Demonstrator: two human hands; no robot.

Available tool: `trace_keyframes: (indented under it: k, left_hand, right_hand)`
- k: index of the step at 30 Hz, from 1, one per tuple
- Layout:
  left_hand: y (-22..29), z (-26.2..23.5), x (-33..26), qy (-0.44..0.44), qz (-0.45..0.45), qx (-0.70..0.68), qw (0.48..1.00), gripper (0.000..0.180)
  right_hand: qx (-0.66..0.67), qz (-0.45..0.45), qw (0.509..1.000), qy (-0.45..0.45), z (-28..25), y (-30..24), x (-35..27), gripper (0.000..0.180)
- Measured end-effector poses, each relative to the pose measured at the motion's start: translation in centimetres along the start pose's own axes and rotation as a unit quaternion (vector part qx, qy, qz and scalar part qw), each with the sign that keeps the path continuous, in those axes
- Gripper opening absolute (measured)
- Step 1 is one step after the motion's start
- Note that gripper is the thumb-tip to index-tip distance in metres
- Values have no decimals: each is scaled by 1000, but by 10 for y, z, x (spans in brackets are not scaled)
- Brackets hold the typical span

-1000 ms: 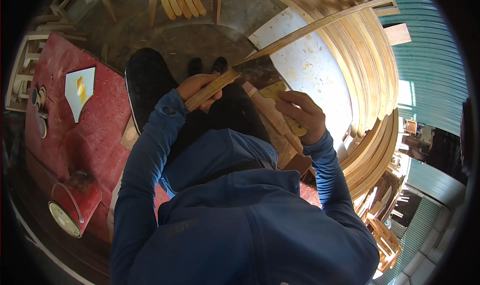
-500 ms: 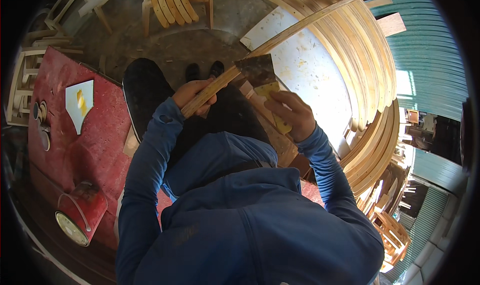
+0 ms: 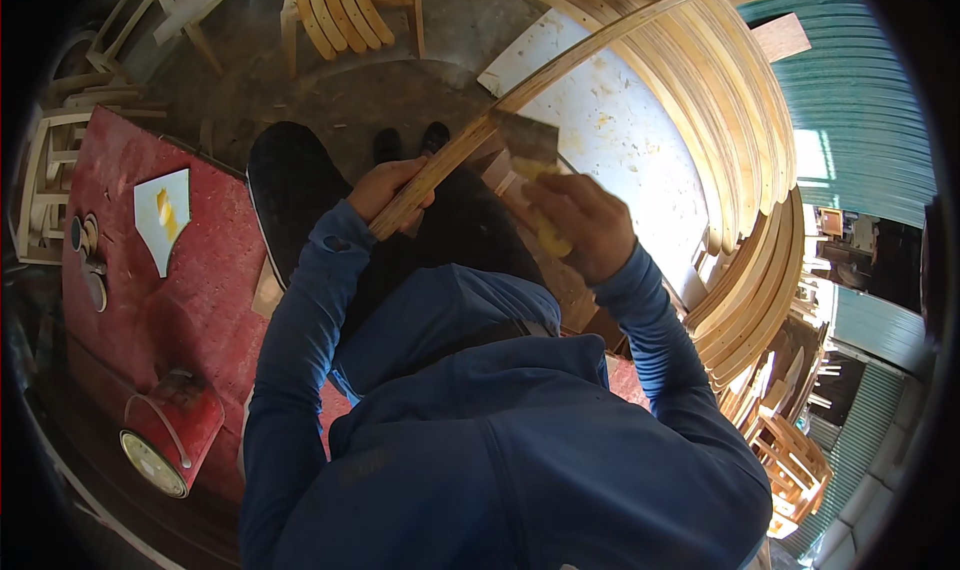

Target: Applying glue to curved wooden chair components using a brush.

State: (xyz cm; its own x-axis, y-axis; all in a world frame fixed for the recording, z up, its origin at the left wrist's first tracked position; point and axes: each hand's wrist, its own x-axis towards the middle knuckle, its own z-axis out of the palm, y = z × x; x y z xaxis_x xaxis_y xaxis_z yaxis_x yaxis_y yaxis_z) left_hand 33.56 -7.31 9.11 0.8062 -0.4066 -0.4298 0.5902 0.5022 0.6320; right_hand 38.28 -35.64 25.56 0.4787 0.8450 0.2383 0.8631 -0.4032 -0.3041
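A long, slightly curved wooden strip (image 3: 560, 68) slants from my lap up to the far right. My left hand (image 3: 388, 188) is wrapped round its near end. In my right hand (image 3: 588, 226) is a putty knife (image 3: 530, 138) with a wide dark blade and a yellow handle. The blade lies against the right side of the strip, or just beside it; I cannot tell whether they touch. My right fingers partly hide the handle.
At the right, curved wooden pieces (image 3: 735, 120) lie stacked on a white board (image 3: 640, 120). To the left, a red surface (image 3: 215, 240) bears a white plate with yellow paste (image 3: 163, 215) and a tipped red can (image 3: 175, 435). Wooden frames (image 3: 400, 10) stand on the floor ahead.
The putty knife has shifted slightly right along the strip and its blade has turned, catching lighter tones. My right hand has rotated with it. My left hand keeps its grip on the strip.
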Motion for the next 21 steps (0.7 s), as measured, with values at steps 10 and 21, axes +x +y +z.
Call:
trace_keyframes:
  k: [10,21]
  left_hand:
    - [-2,-4,1,8,4,1,1000,46]
    - [-7,-5,4,71,-5,-23,997,40]
  right_hand:
    - [251,168,950,80,-10,-25,19,21]
    - [483,353,795,102,23,38,37,28]
